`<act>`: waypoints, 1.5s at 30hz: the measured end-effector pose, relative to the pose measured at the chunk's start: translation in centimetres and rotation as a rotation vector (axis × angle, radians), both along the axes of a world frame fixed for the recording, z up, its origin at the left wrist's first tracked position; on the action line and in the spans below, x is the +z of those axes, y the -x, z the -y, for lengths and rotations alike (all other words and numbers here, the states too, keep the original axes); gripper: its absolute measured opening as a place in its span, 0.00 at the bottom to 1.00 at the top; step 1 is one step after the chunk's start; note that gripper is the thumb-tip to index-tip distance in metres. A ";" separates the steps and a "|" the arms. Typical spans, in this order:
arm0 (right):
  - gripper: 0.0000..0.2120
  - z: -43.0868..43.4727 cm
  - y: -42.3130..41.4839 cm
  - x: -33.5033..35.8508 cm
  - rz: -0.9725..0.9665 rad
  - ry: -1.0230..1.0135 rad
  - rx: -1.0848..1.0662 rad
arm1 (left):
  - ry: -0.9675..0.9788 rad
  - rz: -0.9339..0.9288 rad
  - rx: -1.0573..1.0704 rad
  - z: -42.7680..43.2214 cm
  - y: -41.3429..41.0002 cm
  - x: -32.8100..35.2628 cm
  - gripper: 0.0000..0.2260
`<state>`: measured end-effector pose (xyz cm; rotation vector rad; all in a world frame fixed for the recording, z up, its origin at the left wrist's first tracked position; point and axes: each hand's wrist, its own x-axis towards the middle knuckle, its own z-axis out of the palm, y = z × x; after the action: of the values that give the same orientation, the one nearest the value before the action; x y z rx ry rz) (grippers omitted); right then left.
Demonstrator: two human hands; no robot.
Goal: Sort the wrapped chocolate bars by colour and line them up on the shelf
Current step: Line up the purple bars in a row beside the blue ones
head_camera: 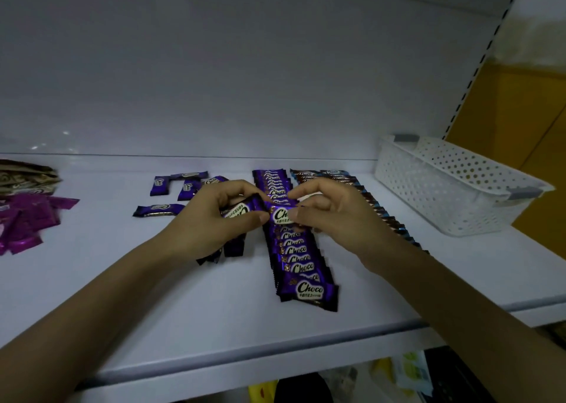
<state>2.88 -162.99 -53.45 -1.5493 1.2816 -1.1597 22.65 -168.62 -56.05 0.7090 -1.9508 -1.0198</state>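
Observation:
A long overlapping row of purple "Choco" bars (301, 267) runs from the back of the white shelf (159, 304) towards its front edge. A row of brown and blue bars (382, 212) lies beside it on the right. My left hand (211, 218) grips a small bunch of purple bars (240, 209), whose ends stick out under the palm. My right hand (327, 209) pinches a single purple bar (280, 214) just above the middle of the purple row. Several loose purple bars (183, 185) lie behind my left hand.
A white perforated plastic basket (453, 185) stands at the right end of the shelf. At the far left lie a heap of magenta wrappers (27, 221) and, behind it, brown and beige ones (24, 177). A lower shelf holds yellow items (263, 392).

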 end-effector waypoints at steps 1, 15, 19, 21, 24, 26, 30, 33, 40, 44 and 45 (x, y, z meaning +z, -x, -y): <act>0.08 -0.2 0.0 0.1 -0.050 0.027 0.012 | 0.010 0.015 -0.006 -0.1 0.1 0.0 0.05; 0.06 -7.1 1.6 -1.2 -0.419 0.154 0.043 | 0.006 -0.060 0.127 -0.3 0.1 0.1 0.10; 0.05 -8.0 1.3 -1.6 -0.420 0.165 0.040 | 0.012 -0.048 0.155 -0.2 0.1 0.1 0.05; 0.05 -8.4 1.0 -2.1 -0.468 0.161 0.056 | 0.016 -0.041 0.156 -0.2 0.1 0.1 0.05; 0.08 -8.5 0.8 -2.5 -0.436 0.106 0.099 | 0.024 -0.027 0.153 -0.3 0.1 0.2 0.05; 0.07 -8.4 0.9 -2.5 -0.412 0.081 0.115 | 0.020 -0.028 0.149 -0.3 0.1 0.2 0.06; 0.08 -8.5 1.3 -2.5 -0.432 0.094 0.160 | 0.012 -0.046 0.136 -0.2 0.0 0.2 0.08; 0.08 -8.4 1.5 -2.5 -0.428 0.099 0.188 | 0.013 -0.051 0.132 -0.1 0.0 0.1 0.06; 0.06 -8.1 2.3 -2.7 -0.380 0.125 0.121 | 0.010 -0.055 0.136 0.1 0.1 0.0 0.05; 0.06 -8.0 2.1 -3.2 -0.473 0.143 0.074 | 0.010 -0.058 0.134 0.1 0.1 -0.1 0.05; 0.06 -7.9 2.0 -3.2 -0.522 0.167 0.059 | 0.007 -0.062 0.137 0.1 0.1 -0.1 0.05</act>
<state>0.87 -155.07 -56.66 -2.0922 1.4807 -0.8677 22.52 -168.70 -56.14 0.7868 -1.8257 -0.9406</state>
